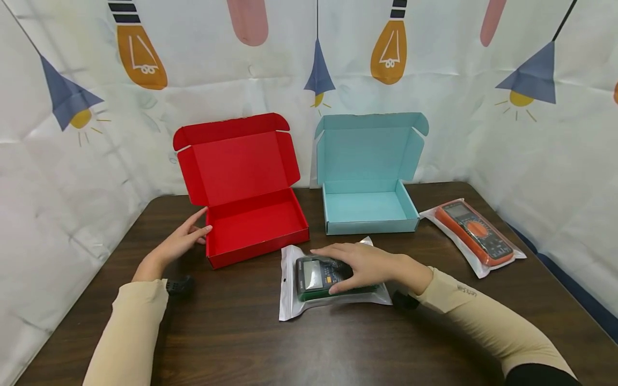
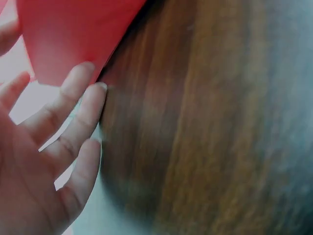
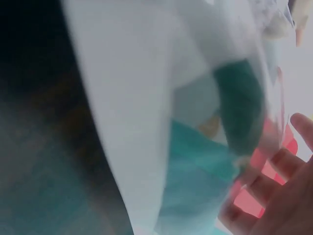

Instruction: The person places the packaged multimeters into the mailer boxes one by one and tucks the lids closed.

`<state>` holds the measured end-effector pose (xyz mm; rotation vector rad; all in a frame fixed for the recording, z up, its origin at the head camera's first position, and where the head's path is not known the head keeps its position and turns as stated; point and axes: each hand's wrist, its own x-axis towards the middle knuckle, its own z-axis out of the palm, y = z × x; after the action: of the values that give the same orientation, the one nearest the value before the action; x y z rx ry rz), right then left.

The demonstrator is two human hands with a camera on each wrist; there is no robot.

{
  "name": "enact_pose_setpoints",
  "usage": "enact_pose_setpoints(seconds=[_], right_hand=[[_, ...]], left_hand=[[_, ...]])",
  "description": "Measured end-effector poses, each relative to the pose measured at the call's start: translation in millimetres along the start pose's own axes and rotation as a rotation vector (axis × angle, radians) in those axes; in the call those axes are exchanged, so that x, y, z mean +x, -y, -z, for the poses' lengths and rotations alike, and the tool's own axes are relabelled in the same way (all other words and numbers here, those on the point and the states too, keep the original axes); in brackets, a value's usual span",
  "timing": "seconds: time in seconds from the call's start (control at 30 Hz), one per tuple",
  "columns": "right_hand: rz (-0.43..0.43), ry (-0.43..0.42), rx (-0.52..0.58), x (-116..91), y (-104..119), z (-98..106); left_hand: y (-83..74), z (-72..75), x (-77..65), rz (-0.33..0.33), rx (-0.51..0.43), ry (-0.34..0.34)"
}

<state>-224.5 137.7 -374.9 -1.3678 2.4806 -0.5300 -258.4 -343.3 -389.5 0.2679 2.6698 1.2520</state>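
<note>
An open red cardboard box [image 1: 256, 225] stands on the left of the table, its lid raised. My left hand [image 1: 181, 244] is at the box's left side, fingertips at the wall; the left wrist view shows the fingers [image 2: 80, 105] extended beside the red cardboard. My right hand [image 1: 364, 262] is spread over a dark green multimeter [image 1: 314, 276] in a clear, white-edged plastic bag [image 1: 289, 300]. Its thumb reaches over the meter's front, and the fingers lie across the far side. In the right wrist view, the fingers [image 3: 266, 188] are next to the blurred bag.
A light blue box [image 1: 372, 228] stands open behind the right hand, with its lid up. To its right lies an orange multimeter [image 1: 475, 230] in a clear bag. The dark wooden table [image 1: 241, 343] meets a white patterned curtain [image 1: 280, 96] at the back.
</note>
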Motion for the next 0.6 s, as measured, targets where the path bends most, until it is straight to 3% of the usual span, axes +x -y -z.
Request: enact_pose_setpoints(seconds=[0.33, 0.6], right_hand=[[0.016, 0.056, 0.014, -0.7, 2.3, -1.7], [0.023, 0.097, -0.071, 0.9, 2.4, -6.8]], left_hand=[[6.0, 3.6, -1.0, 0.010, -0.049, 0.082], [8.8, -0.1, -4.2, 0.004, -0.069, 0.117]])
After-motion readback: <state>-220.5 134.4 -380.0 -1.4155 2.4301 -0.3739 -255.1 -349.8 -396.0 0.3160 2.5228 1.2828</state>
